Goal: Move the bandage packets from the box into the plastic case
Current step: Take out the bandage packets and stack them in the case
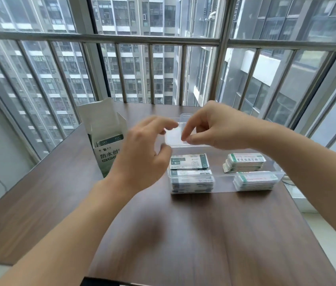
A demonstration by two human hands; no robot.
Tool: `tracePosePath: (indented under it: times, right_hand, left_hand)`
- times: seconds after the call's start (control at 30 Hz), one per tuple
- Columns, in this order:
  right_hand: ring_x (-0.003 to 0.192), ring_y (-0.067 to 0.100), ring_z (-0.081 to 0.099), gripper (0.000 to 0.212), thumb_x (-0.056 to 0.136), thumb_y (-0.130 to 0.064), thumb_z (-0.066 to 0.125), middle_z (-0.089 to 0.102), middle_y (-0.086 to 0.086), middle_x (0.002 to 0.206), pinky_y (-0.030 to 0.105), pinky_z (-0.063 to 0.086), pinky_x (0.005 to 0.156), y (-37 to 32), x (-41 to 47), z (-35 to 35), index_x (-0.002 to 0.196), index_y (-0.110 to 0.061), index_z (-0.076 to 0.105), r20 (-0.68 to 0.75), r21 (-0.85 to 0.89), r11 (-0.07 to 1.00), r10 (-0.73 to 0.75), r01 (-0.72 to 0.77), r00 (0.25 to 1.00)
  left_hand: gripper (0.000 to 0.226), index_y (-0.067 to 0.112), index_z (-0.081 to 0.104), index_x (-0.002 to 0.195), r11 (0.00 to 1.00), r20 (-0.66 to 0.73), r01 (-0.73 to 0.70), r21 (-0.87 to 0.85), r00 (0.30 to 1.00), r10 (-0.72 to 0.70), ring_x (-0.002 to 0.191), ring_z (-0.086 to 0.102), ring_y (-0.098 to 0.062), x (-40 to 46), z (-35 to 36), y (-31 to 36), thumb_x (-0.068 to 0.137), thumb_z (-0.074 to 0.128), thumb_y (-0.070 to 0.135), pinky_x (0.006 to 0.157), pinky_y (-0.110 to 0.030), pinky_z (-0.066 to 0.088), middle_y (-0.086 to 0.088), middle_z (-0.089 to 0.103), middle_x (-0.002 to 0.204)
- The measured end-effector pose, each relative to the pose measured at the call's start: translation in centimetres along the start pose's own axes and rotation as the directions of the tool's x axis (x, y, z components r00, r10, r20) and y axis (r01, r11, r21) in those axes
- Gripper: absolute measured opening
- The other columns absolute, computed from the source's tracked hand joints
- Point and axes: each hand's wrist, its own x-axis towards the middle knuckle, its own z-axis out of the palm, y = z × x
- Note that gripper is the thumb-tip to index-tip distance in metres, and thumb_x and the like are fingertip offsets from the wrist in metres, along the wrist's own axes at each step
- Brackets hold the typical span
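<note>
While both hands (214, 129) pinch: clear (glossy) lid (174, 138).

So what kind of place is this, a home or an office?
Probably a high-rise apartment: a dark wooden table stands against barred windows, and residential tower blocks fill the view outside.

- 1 cardboard box (109, 149), flaps open, packets showing inside; number in there can't be told
- 1 clear plastic case (245, 178), 1 clear lid (178, 136)
- 4 stacks of bandage packets: 2 green-printed (188, 162) (192, 182), 2 white with red print (244, 162) (254, 181); packets per stack too fine to count
- 2 hands: left hand (142, 159), right hand (212, 129)
- 1 table (183, 234)
</note>
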Motion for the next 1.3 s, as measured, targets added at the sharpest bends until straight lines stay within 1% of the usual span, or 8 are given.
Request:
tracePosePath:
  times: [0.17,0.27,0.33,0.47,0.67,0.9,1.17,1.3]
  right_hand:
    - [0.059,-0.006,0.057,0.013,0.09,-0.018,0.072,0.068,-0.022,0.079,0.005,0.041,0.056,-6.0,2.5,1.9,0.096,-0.027,0.079,-0.111,-0.004,0.968,-0.25,0.251,0.962]
    - [0.079,-0.014,0.06,0.024,0.097,-0.016,0.06,0.071,-0.019,0.105,0.005,0.047,0.072,-9.9,4.6,4.0,0.109,-0.03,0.076,0.015,-0.225,0.921,-0.322,0.317,0.947]
    - [0.096,0.009,0.067,0.032,0.097,-0.01,0.056,0.071,-0.008,0.115,0.032,0.058,0.083,-10.9,6.4,5.4,0.114,-0.029,0.075,0.077,-0.397,0.866,-0.299,0.304,0.951]
    - [0.08,0.024,0.065,0.022,0.091,-0.006,0.063,0.067,0.001,0.098,0.03,0.054,0.062,-11.5,8.4,6.7,0.105,-0.018,0.073,0.072,-0.616,0.75,-0.251,0.241,0.965]
    - [0.08,0.029,0.06,0.036,0.086,-0.01,0.065,0.064,0.0,0.092,0.035,0.051,0.059,-10.8,6.0,7.2,0.116,-0.029,0.063,-0.067,-0.7,0.696,-0.291,0.163,0.954]
    - [0.06,0.025,0.056,0.03,0.078,-0.016,0.074,0.061,-0.003,0.094,0.029,0.035,0.048,-11.7,4.2,7.6,0.104,-0.027,0.064,-0.199,-0.773,0.626,-0.388,0.099,0.9]
    - [0.051,0.02,0.039,0.027,0.083,0.002,0.058,0.041,0.0,0.063,0.026,0.03,0.046,-11.3,4.7,5.9,0.068,-0.016,0.044,-0.088,-0.712,0.696,-0.217,0.091,0.972]
    - [0.068,0.03,0.06,0.012,0.078,-0.006,0.071,0.058,0.003,0.076,0.036,0.053,0.058,-9.7,4.7,5.3,0.074,-0.016,0.065,-0.143,-0.603,0.782,-0.303,0.16,0.942]
  left_hand:
    - [0.063,0.009,0.048,0.127,0.986,-0.517,0.168,0.009,0.844,-0.139,0.109,0.052,-0.024,-2.2,-6.2,-5.0,0.069,0.072,0.014,0.089,-0.04,0.047,-0.006,0.052,0.123]
    - [0.123,0.035,0.014,0.151,0.814,-0.143,0.527,-0.243,0.811,-0.568,0.138,0.034,-0.012,-3.6,-6.6,-9.4,0.052,0.087,0.043,0.114,-0.037,0.033,0.005,0.032,0.15]
    - [0.14,0.035,0.015,0.151,0.659,0.128,0.658,-0.365,0.736,-0.665,0.135,0.044,-0.013,-4.1,-5.6,-11.0,0.038,0.097,0.034,0.11,-0.04,0.04,0.001,0.041,0.148]
    - [0.077,0.021,0.059,0.112,0.668,0.192,0.601,-0.44,0.789,-0.584,0.103,0.069,-0.02,-4.5,-4.2,-12.5,0.049,0.092,-0.009,0.084,-0.034,0.059,-0.003,0.07,0.11]
    - [0.076,0.036,0.06,0.114,0.882,0.003,0.335,-0.332,0.935,-0.354,0.101,0.063,-0.005,-3.8,-7.2,-10.8,0.054,0.092,0.002,0.081,-0.033,0.057,0.016,0.066,0.103]
    - [0.075,0.024,0.058,0.108,0.821,-0.046,0.312,-0.479,0.925,-0.378,0.102,0.062,-0.003,-3.1,-7.9,-9.7,0.054,0.085,-0.02,0.081,-0.021,0.054,-0.001,0.066,0.108]
    - [0.074,0.019,0.059,0.114,0.767,0.055,0.345,-0.54,0.924,-0.377,0.122,0.058,-0.023,-3.0,-6.5,-9.3,0.052,0.09,-0.009,0.093,-0.053,0.056,-0.006,0.066,0.117]
    - [0.076,0.018,0.058,0.114,0.735,0.07,0.374,-0.565,0.91,-0.409,0.124,0.055,-0.03,-3.3,-6.5,-9.7,0.047,0.09,-0.002,0.09,-0.054,0.057,-0.012,0.064,0.121]
